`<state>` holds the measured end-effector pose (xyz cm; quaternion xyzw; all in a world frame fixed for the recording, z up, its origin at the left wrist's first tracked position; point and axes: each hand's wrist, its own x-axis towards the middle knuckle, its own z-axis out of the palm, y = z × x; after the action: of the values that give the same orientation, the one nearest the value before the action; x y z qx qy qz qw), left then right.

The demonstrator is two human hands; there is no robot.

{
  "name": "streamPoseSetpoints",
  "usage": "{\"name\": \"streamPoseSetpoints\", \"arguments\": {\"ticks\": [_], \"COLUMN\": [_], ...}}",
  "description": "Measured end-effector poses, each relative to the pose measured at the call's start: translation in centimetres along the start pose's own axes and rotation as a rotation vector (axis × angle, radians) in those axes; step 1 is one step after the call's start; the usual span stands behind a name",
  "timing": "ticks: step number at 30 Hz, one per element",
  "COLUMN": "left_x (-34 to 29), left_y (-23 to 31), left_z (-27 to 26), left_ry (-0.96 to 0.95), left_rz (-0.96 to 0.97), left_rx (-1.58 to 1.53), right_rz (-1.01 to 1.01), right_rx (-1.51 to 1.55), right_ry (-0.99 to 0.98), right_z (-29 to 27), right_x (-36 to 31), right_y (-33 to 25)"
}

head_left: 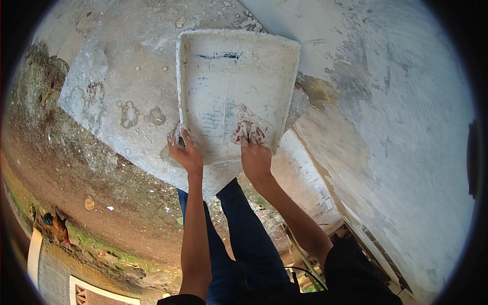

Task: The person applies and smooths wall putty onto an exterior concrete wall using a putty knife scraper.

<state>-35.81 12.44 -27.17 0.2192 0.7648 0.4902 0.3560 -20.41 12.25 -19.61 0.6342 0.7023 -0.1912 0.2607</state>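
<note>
A shallow rectangular tray (254, 76), coated with white paint or plaster, sits in front of me. My left hand (187, 155) is closed at its near left corner, gripping the rim; a small dark patch shows between thumb and fingers, too small to name. Inside the tray's near right part, my right hand (255, 155) presses a crumpled, reddish rag (249, 133) smeared with white against the bottom. Its fingertips are partly hidden in the rag. Dark streaks show on the tray's bottom. White smears cover the fingers of both hands.
Under the tray lies a pale, stained board or sheet (117, 101). A whitewashed wall (401, 127) rises along the right. Bare soil (76, 152) with moss lies to the left, where a chicken (56, 223) stands near a low wall (51, 264).
</note>
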Motion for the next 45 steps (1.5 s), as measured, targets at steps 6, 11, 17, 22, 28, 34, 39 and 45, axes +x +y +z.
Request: {"name": "streamPoseSetpoints", "arguments": {"ticks": [6, 11, 17, 22, 28, 34, 39, 45], "left_x": [0.2, 0.4, 0.1, 0.2, 0.2, 0.1, 0.1, 0.1], "left_y": [-0.2, -0.5, -0.7, -0.8, -1.2, -0.4, -1.1, -0.8], "left_z": [-0.6, -0.5, -0.2, -0.5, -0.4, 0.2, -0.6, -0.5], "left_ry": [0.037, 0.037, 0.023, 0.036, 0.035, 0.012, 0.054, 0.019], "left_rz": [0.011, 0.048, 0.013, 0.151, 0.043, 0.046, 0.049, 0.077], "left_rx": [-0.021, 0.035, -0.001, 0.102, -0.001, -0.014, 0.019, 0.032], "right_rz": [-0.24, -0.125, -0.212, -0.126, -0.055, -0.094, -0.031, -0.078], "right_rx": [-0.063, 0.057, 0.028, 0.125, 0.157, 0.04, 0.106, 0.065], "right_ry": [-0.022, 0.217, 0.143, 0.299, 0.079, 0.107, 0.078, 0.096], "right_z": [0.8, -6.8, -3.3, -5.0, -6.3, -2.9, -6.1, -4.5], "right_x": [-2.6, -1.9, -0.7, -1.8, -0.5, 0.2, -2.1, -2.4], "right_y": [1.2, 3.1, 2.2, 2.8, 3.4, 3.3, 2.9, 3.1]}}
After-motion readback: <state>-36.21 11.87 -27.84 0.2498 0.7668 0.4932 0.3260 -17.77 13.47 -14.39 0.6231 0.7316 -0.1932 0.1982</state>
